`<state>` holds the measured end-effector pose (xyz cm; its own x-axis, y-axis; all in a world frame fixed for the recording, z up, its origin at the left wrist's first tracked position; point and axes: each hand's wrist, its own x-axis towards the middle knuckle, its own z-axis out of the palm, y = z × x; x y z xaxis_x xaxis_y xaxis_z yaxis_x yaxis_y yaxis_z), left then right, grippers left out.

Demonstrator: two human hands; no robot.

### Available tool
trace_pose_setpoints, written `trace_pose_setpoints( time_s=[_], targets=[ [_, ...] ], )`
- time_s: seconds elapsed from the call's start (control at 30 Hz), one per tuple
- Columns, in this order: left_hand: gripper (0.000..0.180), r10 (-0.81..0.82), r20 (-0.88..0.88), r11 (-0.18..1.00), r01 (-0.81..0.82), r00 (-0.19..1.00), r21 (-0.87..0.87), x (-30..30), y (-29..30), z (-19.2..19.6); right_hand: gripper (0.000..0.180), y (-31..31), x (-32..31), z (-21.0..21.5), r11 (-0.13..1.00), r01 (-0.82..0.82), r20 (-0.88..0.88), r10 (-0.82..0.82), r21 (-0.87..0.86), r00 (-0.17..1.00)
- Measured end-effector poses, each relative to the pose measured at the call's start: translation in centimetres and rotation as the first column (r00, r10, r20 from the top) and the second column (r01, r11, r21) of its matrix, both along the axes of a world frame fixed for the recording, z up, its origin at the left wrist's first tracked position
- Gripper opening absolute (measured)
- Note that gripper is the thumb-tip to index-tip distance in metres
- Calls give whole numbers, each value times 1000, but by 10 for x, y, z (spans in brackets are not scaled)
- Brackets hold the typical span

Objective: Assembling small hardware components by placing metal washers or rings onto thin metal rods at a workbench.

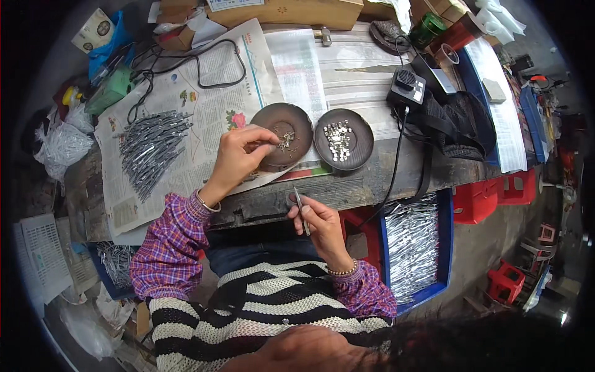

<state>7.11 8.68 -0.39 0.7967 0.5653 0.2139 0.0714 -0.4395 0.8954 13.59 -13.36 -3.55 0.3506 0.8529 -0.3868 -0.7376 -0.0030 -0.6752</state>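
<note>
Striped knitwear (248, 310) fills the lower frame nearest the lens, with plaid sleeves running up to both hands. From my remote station I read the right hand (319, 220) as closed in a pinch grip on a thin metal strip (301, 211), held upright just below the bench (372, 180) edge. The left hand (238, 155) reaches over the left brown dish (282, 133), fingertips pinched on a small wire part (284, 141); whether it is actually lifted I cannot tell. Beside it, the right brown dish (344, 139) holds small shiny pieces. I judge the strip light, stiff and slippery, best held at its lower end. A heap of grey strips (149, 149) lies on newspaper (204, 93). The tiny parts are too small to identify.
</note>
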Motion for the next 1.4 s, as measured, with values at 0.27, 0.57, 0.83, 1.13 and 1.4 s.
trace_pose_setpoints(
  time_s=[0.27,0.57,0.83,1.13,1.4],
  targets=[
    [11,-93,-64,934,65,994,-350,-11,-5,7,34,1,-2,-3,998,66,-12,-66,20,998],
    [8,-214,-11,793,167,977,-585,-24,-48,13,36,5,-5,1,997,57,-19,-56,59,998],
    [12,-193,-40,903,162,980,-398,-24,-50,11,36,4,-7,-2,996,57,-24,-56,63,998],
    [8,-164,-29,986,164,986,6,-22,-52,12,37,5,-10,-2,996,72,14,-73,52,997],
    [14,-131,-38,861,94,991,-500,-26,-55,13,29,2,7,12,996,-86,388,85,-16,918]
  ],
)
